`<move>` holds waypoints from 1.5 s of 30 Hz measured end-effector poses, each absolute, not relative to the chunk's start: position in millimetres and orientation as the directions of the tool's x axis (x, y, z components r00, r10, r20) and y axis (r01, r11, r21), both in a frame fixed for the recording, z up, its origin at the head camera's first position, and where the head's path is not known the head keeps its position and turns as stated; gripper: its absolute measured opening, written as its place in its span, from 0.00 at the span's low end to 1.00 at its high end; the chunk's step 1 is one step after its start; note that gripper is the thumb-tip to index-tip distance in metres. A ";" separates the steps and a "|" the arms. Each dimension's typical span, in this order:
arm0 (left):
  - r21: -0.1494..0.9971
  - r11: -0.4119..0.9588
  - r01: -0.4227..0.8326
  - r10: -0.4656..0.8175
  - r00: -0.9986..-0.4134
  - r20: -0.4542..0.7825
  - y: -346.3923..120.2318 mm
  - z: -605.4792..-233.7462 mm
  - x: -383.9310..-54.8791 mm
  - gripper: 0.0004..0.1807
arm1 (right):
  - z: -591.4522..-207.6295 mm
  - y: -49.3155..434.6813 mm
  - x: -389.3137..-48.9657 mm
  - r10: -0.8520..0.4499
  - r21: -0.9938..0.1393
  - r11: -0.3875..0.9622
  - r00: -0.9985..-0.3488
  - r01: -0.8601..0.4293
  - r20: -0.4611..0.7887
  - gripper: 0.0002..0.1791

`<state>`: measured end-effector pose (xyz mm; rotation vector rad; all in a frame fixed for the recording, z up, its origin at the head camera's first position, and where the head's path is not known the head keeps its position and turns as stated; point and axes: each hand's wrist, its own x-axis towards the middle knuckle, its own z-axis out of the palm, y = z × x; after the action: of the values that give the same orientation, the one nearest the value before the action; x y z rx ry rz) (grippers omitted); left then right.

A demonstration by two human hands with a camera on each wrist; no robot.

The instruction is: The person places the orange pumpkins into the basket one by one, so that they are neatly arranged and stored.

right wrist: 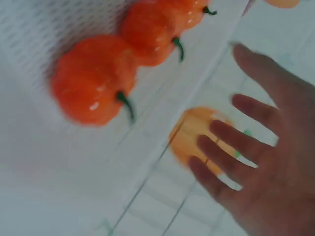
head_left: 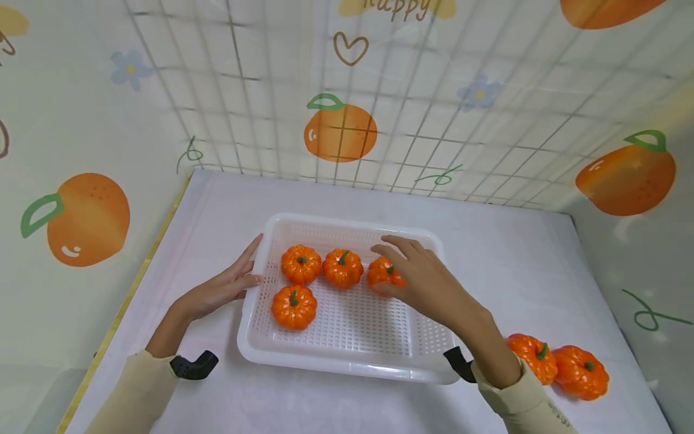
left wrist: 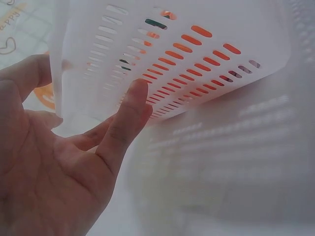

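Observation:
A white perforated plastic basket [head_left: 347,367] stands on the table with several small orange toy pumpkins in it. Three pumpkins form a row along its far side; another pumpkin [head_left: 294,307] sits in front of the leftmost one. My left hand [head_left: 222,292] touches the basket's left side from outside, its fingers extended along the perforated wall [left wrist: 197,54]. Above the right end of the row is my right hand [head_left: 425,277], partly covering the rightmost pumpkin [head_left: 382,274]. In the right wrist view its fingers are spread apart from the nearest pumpkin [right wrist: 96,81].
Two more orange pumpkins lie side by side on the table right of the basket, the nearer one [head_left: 534,355] partly behind my right forearm. A wire grid wall [head_left: 260,120] under a fruit-printed sheet closes off the back; printed walls flank both sides.

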<state>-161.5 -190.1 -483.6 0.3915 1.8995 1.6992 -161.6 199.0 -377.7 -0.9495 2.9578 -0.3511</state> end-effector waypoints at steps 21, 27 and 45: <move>0.976 0.159 -0.149 0.558 -0.802 -0.213 -190.3 -483.4 -162.1 0.42 | -379.7 335.2 -114.3 -0.180 -0.277 0.944 -0.983 -0.179 0.020 0.32; 0.977 0.133 -0.166 0.569 -0.794 -0.213 -191.0 -483.8 -163.4 0.42 | -394.3 360.6 -101.1 -0.067 -0.249 0.967 -0.995 -0.047 -0.075 0.36; 0.975 0.132 -0.177 0.569 -0.792 -0.221 -191.8 -484.8 -163.3 0.42 | -433.5 404.2 -68.0 0.089 -0.200 0.969 -0.957 0.148 -0.275 0.49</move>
<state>-163.3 -191.8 -484.8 0.3762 1.8525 1.7172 -68.0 404.2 -433.5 0.1747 2.8518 -0.3192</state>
